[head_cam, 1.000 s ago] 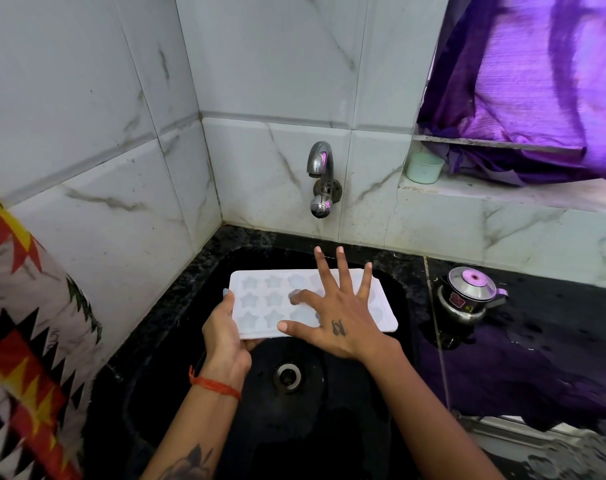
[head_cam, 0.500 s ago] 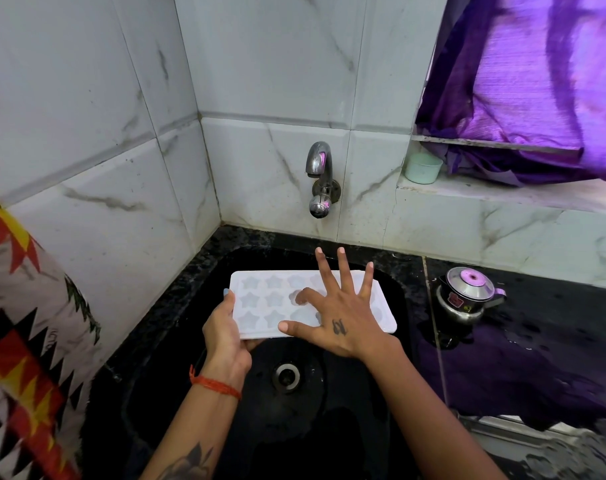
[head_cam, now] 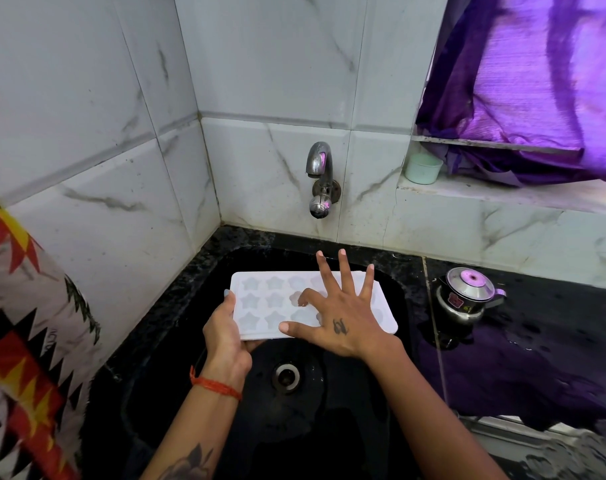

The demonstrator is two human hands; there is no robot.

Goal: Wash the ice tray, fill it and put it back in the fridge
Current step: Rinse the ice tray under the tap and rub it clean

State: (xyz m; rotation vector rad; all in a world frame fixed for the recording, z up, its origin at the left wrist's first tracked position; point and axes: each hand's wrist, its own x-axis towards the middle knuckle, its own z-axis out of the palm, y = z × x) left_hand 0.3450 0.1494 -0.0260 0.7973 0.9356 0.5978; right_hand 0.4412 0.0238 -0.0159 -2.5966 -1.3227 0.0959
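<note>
A white ice tray (head_cam: 264, 302) with star-shaped cells is held level over the black sink (head_cam: 204, 382). My left hand (head_cam: 225, 334) grips its near left corner, thumb on the rim and fingers underneath. My right hand (head_cam: 336, 317) lies spread across the tray's right half, with the index finger bent down into a cell and the other fingers straight. The right cells are hidden under that hand. A chrome tap (head_cam: 319, 178) sticks out of the tiled wall just behind the tray; no water runs from it.
The drain (head_cam: 287, 375) sits below the tray. A small steel pot with a lid (head_cam: 466, 299) stands on the wet black counter at right. A pale green cup (head_cam: 423, 168) rests on the window ledge under a purple curtain (head_cam: 536, 81). Patterned cloth (head_cam: 21, 358) hangs at left.
Almost nothing differs. My right hand's fingers have shifted slightly on the tray, with the index finger staying bent into a cell. My left hand keeps its hold.
</note>
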